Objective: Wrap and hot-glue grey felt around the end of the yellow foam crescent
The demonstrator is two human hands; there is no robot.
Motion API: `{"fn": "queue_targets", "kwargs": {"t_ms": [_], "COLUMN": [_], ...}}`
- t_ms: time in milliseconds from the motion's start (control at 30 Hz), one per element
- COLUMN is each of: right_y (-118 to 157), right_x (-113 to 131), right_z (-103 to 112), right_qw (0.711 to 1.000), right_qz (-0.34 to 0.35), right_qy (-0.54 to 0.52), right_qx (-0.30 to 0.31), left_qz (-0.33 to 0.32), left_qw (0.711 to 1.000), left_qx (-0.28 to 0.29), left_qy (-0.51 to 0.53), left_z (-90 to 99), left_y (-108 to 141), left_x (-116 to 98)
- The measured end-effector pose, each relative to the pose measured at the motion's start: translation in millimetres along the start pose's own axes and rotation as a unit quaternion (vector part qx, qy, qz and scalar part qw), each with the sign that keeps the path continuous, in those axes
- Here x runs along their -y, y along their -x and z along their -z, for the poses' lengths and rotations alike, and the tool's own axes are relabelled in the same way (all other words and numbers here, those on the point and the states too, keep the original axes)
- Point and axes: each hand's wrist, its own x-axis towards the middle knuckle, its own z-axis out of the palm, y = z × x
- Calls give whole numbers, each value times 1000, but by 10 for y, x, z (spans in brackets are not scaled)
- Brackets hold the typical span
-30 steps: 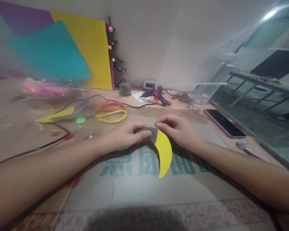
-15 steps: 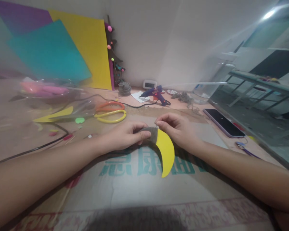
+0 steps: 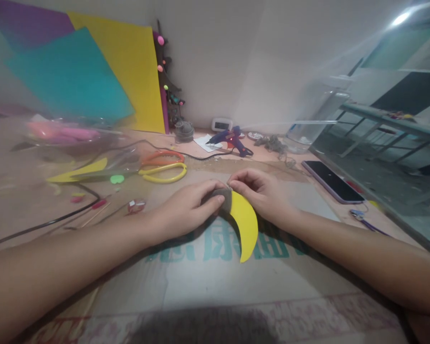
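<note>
A flat yellow crescent [image 3: 247,228] has its upper left part wrapped in grey-brown twine [image 3: 226,201]. My left hand [image 3: 197,210] is closed round the wrapped part, thumb in front and fingers behind, so the crescent's left end is hidden. My right hand [image 3: 260,191] pinches a short bit of the twine at the crescent's top edge, where the wrapping meets bare yellow. The crescent's free tip points down over a cardboard sheet [image 3: 186,286] with green and red print.
Behind my hands lie scissors [image 3: 165,173] and a blue hot glue gun [image 3: 232,142] with its cord. A tangle of twine [image 3: 272,143] sits near a clear plastic jar [image 3: 311,119]. To the right is a phone [image 3: 331,181]; coloured sheets [image 3: 79,76] lean at the back left.
My left hand has turned and slid further over the wrapped part, covering more of it. My right hand stays pinched at the top edge. The view has shifted slightly.
</note>
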Motion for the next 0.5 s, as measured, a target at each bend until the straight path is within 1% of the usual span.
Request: {"fn": "queue_targets", "kwargs": {"t_ms": [100, 267, 500], "right_y": [3, 14, 14], "right_x": [1, 20, 9], "right_z": [-4, -9, -13], "right_qw": [1000, 1000, 999], "right_qz": [0, 7, 21], "right_qy": [-1, 11, 37], "right_qx": [0, 2, -1], "left_qz": [4, 2, -1], "left_qw": [1000, 998, 999], "left_qx": [-10, -27, 4], "left_qy": [-1, -50, -48], "left_z": [-18, -39, -25], "left_y": [17, -3, -14], "left_x": [-24, -18, -30]}}
